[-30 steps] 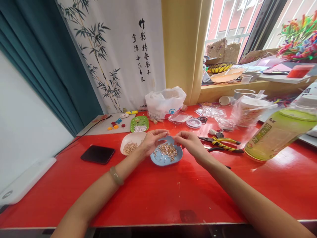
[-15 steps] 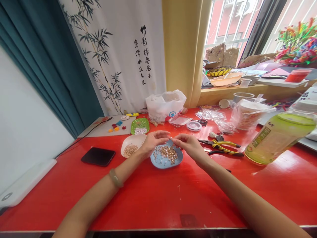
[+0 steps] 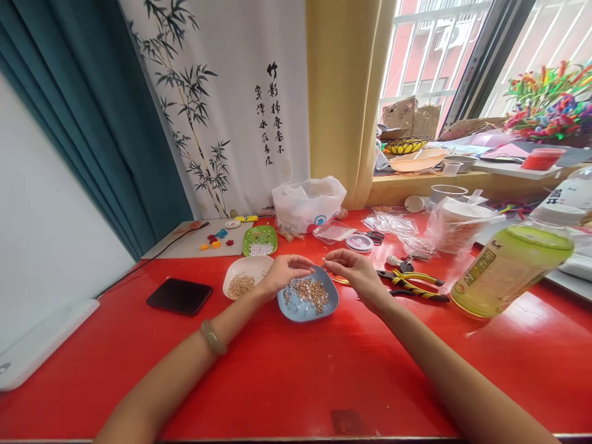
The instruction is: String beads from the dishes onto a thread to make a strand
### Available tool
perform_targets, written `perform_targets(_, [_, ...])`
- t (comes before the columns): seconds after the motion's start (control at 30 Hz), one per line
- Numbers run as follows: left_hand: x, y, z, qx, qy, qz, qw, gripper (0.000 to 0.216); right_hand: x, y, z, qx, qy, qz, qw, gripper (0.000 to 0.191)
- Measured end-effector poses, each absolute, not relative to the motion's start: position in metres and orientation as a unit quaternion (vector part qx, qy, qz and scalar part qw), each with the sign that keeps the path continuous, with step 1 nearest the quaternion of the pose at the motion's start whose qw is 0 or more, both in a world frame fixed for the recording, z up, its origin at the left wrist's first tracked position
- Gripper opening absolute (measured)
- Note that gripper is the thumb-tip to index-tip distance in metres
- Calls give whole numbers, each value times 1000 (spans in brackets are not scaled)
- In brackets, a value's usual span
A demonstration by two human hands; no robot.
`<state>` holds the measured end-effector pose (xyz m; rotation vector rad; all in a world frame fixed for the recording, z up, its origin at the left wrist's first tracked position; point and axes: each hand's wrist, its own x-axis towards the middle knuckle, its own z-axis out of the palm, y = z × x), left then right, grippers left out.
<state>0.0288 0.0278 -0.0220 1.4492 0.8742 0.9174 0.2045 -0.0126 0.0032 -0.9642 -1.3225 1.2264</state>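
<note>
My left hand [image 3: 287, 274], ringed and with a bangle [image 3: 213, 337] on its wrist, hovers over the upper left of the blue dish [image 3: 303, 313]. Its thumb and fingertips are pinched; whatever lies between them is too small to name. Across a narrow gap, my right hand [image 3: 355, 271] is closed in a pinch at the dish's upper right. A tiny pale bead-like bit [image 3: 324, 261] shows at its fingertips. Gold and clear beads [image 3: 314, 292] lie in the blue dish. Beside my left hand stands a white dish [image 3: 231, 272] with small gold beads [image 3: 241, 286].
A green tray [image 3: 260, 235], a plastic bag [image 3: 309, 202] and a round lid [image 3: 359, 243] sit behind the dishes. Yellow-black pliers [image 3: 414, 282] and a bottle [image 3: 511, 268] are to the right. At left lies a black phone [image 3: 179, 296] on the red table [image 3: 259, 382].
My hands, whose fingertips met over the blue dish, are now slightly apart. The view has tilted a little, so the scene sits lower and farther left.
</note>
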Motion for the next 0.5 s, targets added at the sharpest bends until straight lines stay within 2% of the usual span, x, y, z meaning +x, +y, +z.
perform_targets(0.23, [28, 30, -27, 682, 389, 338, 519, 24, 214, -3, -4, -402, -560, 482, 541, 31])
perform_targets(0.5, [33, 15, -26, 856, 342, 222, 319, 14, 226, 9, -10, -383, -499, 505, 591, 27])
